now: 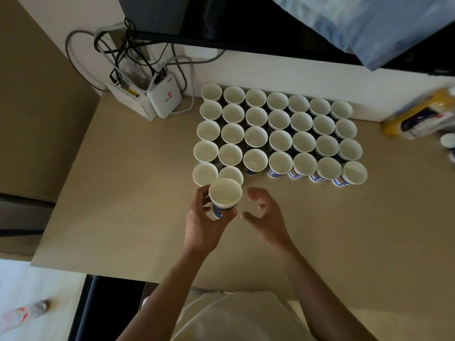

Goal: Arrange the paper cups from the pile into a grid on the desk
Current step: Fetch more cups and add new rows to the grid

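Held cup, open slot at one o'clock.

A white paper cup with a blue printed wall point(225, 197) is held upright, mouth up, gripped low by the left hand point(205, 221) fingers point(231, 214). The grid of white paper cups point(278, 134) on the beige desk point(138, 188) has its near row unfilled from the third place. The right hand point(264, 216) hovers just beside, fingers loosely curled and empty.

Left hand point(204, 217) grip on paper cup point(225, 196) beside cup grid point(278, 134); right hand point(264, 215) empty.
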The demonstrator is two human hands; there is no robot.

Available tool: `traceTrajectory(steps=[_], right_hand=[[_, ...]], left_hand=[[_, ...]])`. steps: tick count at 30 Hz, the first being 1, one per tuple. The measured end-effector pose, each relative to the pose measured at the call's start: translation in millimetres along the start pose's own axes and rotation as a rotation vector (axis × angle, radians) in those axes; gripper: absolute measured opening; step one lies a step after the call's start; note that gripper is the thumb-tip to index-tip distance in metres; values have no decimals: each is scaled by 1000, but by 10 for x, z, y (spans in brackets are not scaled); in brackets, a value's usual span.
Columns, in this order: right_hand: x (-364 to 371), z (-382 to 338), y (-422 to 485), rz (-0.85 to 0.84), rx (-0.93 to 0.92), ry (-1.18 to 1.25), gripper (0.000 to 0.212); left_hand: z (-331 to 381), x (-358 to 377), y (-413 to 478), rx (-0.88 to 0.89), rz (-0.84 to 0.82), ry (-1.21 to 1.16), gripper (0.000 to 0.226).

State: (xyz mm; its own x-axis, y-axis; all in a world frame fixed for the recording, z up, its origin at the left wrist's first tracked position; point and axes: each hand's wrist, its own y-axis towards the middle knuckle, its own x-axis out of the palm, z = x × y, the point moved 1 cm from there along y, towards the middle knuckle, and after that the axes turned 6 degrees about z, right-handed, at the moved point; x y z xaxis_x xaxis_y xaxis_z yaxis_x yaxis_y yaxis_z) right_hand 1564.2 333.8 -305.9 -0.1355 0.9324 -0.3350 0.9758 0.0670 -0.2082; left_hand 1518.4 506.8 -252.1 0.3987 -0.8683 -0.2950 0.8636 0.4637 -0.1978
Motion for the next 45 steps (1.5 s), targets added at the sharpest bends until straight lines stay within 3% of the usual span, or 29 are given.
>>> traceTrajectory(steps=[4, 8, 13, 16, 21, 31, 45], right_hand=[[-242, -224, -97, -121, -83, 8, 67], [-369, -241, -113, -68, -94, 35, 69], [-413, -107, -146, 16, -71, 77, 65], [-383, 28, -100, 82, -7, 60, 68], [-187, 254, 104, 210, 89, 63, 67], [106, 413, 400, 293, 105, 19, 62], [164, 465, 431, 281, 158, 94, 65]], left_hand=[[53, 243, 49, -36, -163, -54, 66], [107, 412, 59, 1, -259, -35, 58], [74, 460, 45, -7, -347, 15, 68], [-6, 385, 39, -48, -302, 37, 86], [-180, 175, 4, -104, -219, 54, 70], [-417, -117, 9, -170, -101, 48, 59], [-392, -168, -30, -176, -143, 77, 55]])
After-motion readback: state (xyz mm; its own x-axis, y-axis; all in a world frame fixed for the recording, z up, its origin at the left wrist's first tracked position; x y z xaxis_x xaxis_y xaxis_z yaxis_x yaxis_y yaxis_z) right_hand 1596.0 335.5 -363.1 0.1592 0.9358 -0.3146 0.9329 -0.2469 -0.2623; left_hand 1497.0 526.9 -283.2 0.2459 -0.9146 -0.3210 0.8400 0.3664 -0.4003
